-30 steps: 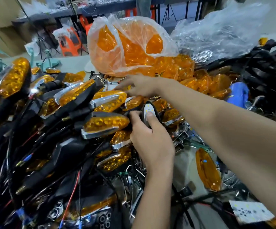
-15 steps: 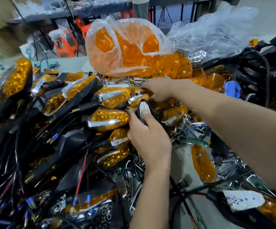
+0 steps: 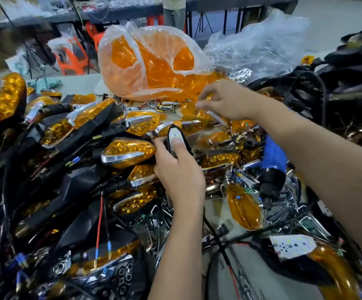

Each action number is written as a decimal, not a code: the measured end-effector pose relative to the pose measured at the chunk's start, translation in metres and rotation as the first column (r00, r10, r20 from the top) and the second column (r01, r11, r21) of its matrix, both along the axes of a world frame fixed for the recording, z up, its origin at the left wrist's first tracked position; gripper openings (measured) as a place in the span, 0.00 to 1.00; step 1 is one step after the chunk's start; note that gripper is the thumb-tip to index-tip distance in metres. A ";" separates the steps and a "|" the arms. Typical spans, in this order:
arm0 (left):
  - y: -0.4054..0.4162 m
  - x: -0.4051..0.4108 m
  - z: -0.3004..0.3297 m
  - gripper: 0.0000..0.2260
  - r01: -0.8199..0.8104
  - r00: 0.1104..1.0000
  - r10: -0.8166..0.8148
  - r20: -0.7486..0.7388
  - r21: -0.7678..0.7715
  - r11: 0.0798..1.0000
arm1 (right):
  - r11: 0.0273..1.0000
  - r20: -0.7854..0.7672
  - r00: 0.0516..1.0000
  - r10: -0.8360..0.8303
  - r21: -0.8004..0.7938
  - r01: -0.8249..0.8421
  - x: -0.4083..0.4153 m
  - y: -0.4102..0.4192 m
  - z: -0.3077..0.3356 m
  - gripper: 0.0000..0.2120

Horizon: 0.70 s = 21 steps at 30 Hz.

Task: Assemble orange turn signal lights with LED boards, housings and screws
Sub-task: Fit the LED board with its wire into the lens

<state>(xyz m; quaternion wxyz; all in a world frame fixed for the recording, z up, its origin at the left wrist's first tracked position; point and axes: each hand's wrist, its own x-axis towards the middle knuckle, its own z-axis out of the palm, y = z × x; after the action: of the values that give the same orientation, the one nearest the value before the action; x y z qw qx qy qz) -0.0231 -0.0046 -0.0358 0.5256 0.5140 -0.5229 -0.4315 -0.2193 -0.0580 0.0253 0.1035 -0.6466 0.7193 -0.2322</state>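
Mid-frame, my left hand (image 3: 180,169) grips the black housing (image 3: 185,140), thumb pinning its LED board (image 3: 174,135) flat, while my right hand (image 3: 229,100), above it, pinches a blurred chrome trim piece (image 3: 215,118) to fit it.

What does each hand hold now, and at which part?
The left hand grips a black housing by its sides, thumb pressing the white LED board inside. The right hand pinches something small and blurred; what it is cannot be told.

Our left hand (image 3: 181,169) reaches forward from below, fingers curled in a grip, thumb pressed flat on top. Our right arm stretches in from the right, its hand (image 3: 225,100) raised, fingertips pinched together, motion-blurred.
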 end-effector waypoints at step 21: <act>-0.001 0.004 0.002 0.08 0.237 0.935 -0.221 -0.276 0.025 0.971 | 0.897 0.760 0.650 -0.025 -0.269 0.349 0.018 0.101 -0.004 0.23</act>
<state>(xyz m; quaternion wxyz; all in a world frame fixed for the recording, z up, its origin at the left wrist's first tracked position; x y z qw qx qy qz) -0.0196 -0.0059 -0.0337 0.5233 0.4006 -0.4897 -0.5709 -0.2016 0.0433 0.0217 0.2288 -0.4236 0.6171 -0.6224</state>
